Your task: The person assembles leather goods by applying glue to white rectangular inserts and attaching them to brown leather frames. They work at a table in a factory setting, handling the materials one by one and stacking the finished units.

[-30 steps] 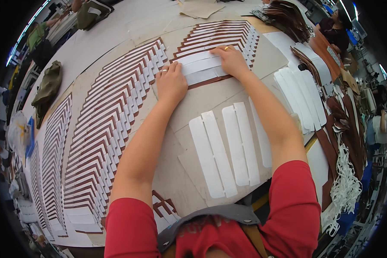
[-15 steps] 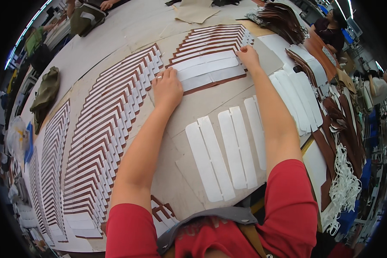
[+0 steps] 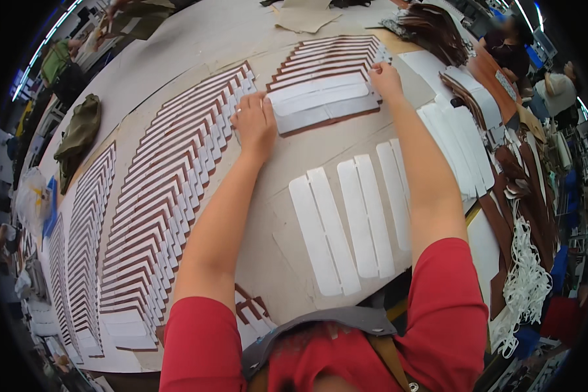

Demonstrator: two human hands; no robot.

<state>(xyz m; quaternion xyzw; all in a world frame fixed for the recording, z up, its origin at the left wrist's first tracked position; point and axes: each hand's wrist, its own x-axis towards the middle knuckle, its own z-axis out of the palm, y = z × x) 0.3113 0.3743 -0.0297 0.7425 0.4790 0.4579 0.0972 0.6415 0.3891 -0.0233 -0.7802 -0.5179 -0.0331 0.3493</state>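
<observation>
Loose strips (image 3: 357, 219) before panel row (image 3: 326, 81), cord bundle (image 3: 521, 281) to their right

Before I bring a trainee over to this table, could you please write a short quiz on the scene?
1. In the long rows of overlapping pieces, which colour shows between the white bands?
A) green
B) brown
C) blue

2. True or false: the tangle of white cord lies to the right of the person's red right sleeve.

3. Fill in the blank: the left hand is at the ____ end of the top white strip.

Key: 1. B; 2. True; 3. left
</observation>
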